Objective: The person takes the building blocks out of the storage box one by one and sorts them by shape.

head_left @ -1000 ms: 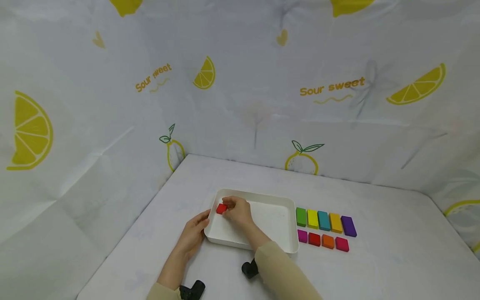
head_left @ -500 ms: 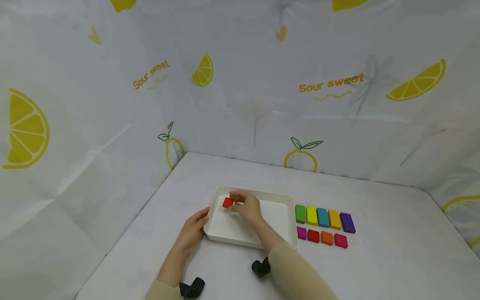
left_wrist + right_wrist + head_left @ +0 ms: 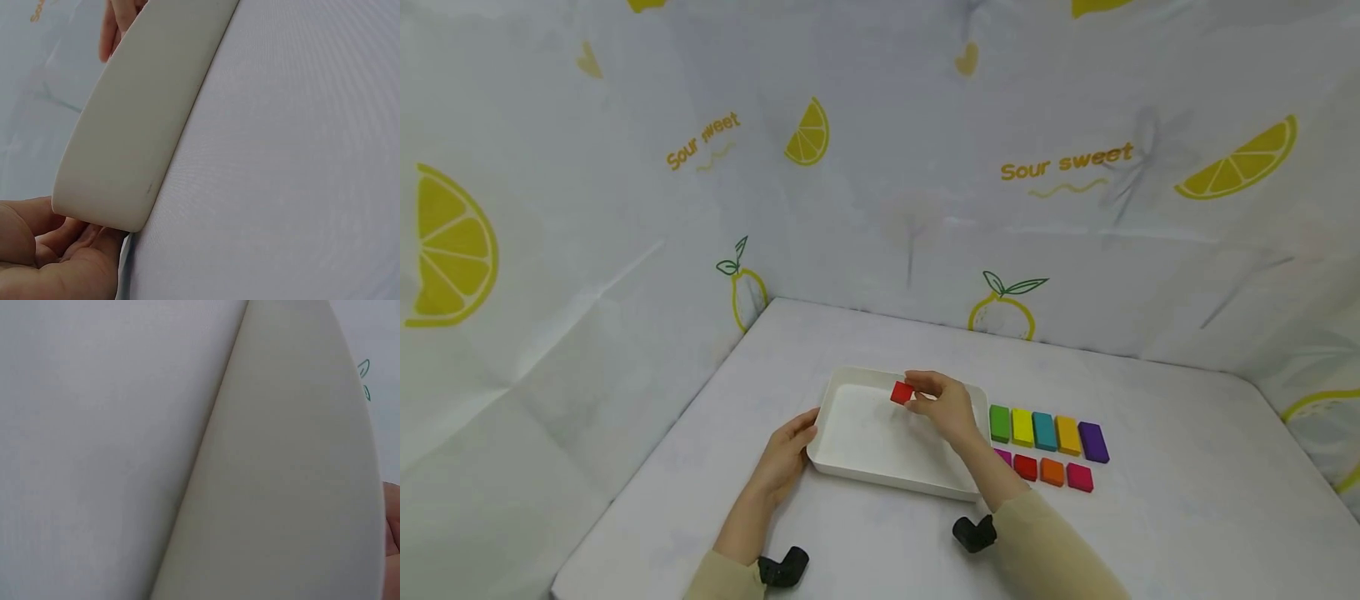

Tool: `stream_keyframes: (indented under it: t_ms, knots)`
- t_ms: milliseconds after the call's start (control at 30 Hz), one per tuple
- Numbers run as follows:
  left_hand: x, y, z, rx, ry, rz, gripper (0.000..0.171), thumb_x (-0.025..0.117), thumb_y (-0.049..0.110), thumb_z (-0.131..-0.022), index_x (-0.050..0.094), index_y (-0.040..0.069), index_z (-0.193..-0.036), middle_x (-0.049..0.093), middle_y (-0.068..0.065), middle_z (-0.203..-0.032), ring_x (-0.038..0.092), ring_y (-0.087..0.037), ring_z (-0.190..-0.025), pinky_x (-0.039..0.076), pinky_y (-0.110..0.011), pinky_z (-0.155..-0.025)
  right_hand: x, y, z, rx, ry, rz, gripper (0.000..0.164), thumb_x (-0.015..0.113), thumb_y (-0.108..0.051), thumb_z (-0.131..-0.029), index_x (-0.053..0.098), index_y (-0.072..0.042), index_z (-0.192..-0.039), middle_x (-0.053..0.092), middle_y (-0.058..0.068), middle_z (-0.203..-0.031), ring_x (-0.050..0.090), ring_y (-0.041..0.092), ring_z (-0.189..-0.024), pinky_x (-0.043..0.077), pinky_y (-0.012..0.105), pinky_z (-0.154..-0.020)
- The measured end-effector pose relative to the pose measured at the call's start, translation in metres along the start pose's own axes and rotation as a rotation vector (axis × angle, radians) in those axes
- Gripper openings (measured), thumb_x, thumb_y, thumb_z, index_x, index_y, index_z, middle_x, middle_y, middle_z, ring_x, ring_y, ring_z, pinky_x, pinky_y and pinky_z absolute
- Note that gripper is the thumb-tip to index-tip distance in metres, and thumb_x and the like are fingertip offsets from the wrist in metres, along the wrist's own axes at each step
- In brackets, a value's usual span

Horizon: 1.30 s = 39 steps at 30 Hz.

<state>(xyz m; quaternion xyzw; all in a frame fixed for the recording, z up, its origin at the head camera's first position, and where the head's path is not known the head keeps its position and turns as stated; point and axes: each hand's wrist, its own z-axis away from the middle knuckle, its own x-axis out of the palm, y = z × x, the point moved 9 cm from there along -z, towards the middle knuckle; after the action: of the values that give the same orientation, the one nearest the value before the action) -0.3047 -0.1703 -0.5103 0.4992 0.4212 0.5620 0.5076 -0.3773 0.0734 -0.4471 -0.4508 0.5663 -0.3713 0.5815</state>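
A small red block [image 3: 902, 392] is pinched between the thumb and fingers of my right hand [image 3: 946, 407], held over the back right part of a shallow white tray [image 3: 857, 433]. My left hand [image 3: 785, 454] grips the tray's left side. Seen from the left wrist, the thumb of that left hand [image 3: 62, 262] lies at the rim and its fingers sit against the corner of the white tray wall [image 3: 144, 112]. In the right wrist view the tray's front wall [image 3: 294, 462] hides most of the right hand [image 3: 392, 519] and the block.
Right of the tray are two rows of coloured blocks. Green [image 3: 1000, 423], yellow [image 3: 1022, 427], teal [image 3: 1044, 431], amber [image 3: 1067, 435] and purple [image 3: 1093, 442] blocks form the back row. Magenta, red [image 3: 1026, 467], orange [image 3: 1052, 472] and pink [image 3: 1080, 477] ones form the front row.
My right hand has lifted the red block from the tray's left part and carried it rightward across the tray. The left hand keeps its hold on the tray's side.
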Motion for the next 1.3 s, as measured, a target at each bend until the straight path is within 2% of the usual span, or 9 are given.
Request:
stream_keyframes:
  t_ms: [167, 400, 567, 933, 1133, 1200, 1300]
  knots:
    - [-0.001, 0.0, 0.0, -0.008, 0.01, 0.001, 0.047, 0.04, 0.009, -0.105, 0.035, -0.001, -0.15, 0.038, -0.02, -0.156, 0.035, -0.033, -0.146, 0.029, -0.049, -0.124, -0.024, 0.0, 0.003, -0.009, -0.013, -0.005, 0.046, 0.075, 0.0, -0.083, 0.065, -0.007, -0.128, 0.069, 0.014, -0.127, 0.063, 0.028, -0.121, 0.055, 0.023, -0.095]
    - [-0.001, 0.001, -0.001, -0.007, 0.012, 0.002, 0.047, 0.04, 0.008, -0.104, 0.035, 0.0, -0.15, 0.038, -0.02, -0.156, 0.036, -0.033, -0.146, 0.029, -0.049, -0.124, -0.064, 0.0, 0.008, 0.014, -0.001, 0.03, 0.048, 0.072, -0.005, -0.088, 0.06, -0.009, -0.134, 0.063, 0.014, -0.137, 0.059, 0.029, -0.128, 0.053, 0.025, -0.098]
    - [-0.001, -0.001, -0.002, -0.017, 0.012, 0.008, 0.047, 0.041, 0.009, -0.104, 0.035, 0.0, -0.15, 0.037, -0.02, -0.157, 0.034, -0.033, -0.147, 0.027, -0.05, -0.125, -0.098, 0.005, 0.013, 0.029, 0.025, 0.067, 0.05, 0.071, -0.01, -0.09, 0.057, -0.01, -0.137, 0.06, 0.013, -0.141, 0.056, 0.028, -0.131, 0.052, 0.017, -0.096]
    - [-0.001, 0.0, -0.002, -0.025, 0.025, 0.003, 0.046, 0.04, 0.009, -0.105, 0.036, 0.001, -0.15, 0.039, -0.019, -0.156, 0.037, -0.032, -0.145, 0.029, -0.048, -0.124, -0.166, 0.024, 0.041, 0.064, 0.083, 0.198, 0.052, 0.066, -0.023, -0.095, 0.051, -0.011, -0.143, 0.055, 0.016, -0.145, 0.05, 0.035, -0.135, 0.051, 0.004, -0.084]
    - [-0.001, -0.001, -0.003, -0.026, 0.027, 0.001, 0.046, 0.041, 0.009, -0.104, 0.037, 0.001, -0.15, 0.04, -0.019, -0.155, 0.038, -0.031, -0.144, 0.033, -0.044, -0.122, -0.194, 0.046, 0.06, 0.097, 0.077, 0.289, 0.056, 0.065, -0.033, -0.095, 0.05, -0.011, -0.144, 0.054, 0.02, -0.144, 0.049, 0.036, -0.133, 0.047, 0.0, -0.079]
    - [-0.001, -0.002, -0.003, -0.027, 0.029, -0.001, 0.046, 0.041, 0.009, -0.104, 0.038, 0.001, -0.15, 0.04, -0.019, -0.155, 0.039, -0.031, -0.144, 0.034, -0.043, -0.122, -0.203, 0.053, 0.067, 0.102, 0.072, 0.316, 0.058, 0.067, -0.036, -0.094, 0.051, -0.01, -0.143, 0.058, 0.017, -0.141, 0.051, 0.033, -0.13, 0.046, 0.0, -0.079]
    - [-0.002, -0.002, -0.002, -0.028, 0.028, 0.002, 0.046, 0.041, 0.008, -0.104, 0.037, 0.001, -0.15, 0.04, -0.019, -0.155, 0.038, -0.031, -0.144, 0.034, -0.043, -0.122, -0.219, 0.067, 0.079, 0.131, 0.071, 0.354, 0.064, 0.069, -0.042, -0.09, 0.051, -0.011, -0.143, 0.067, -0.008, -0.128, 0.057, 0.006, -0.118, 0.05, 0.005, -0.082]
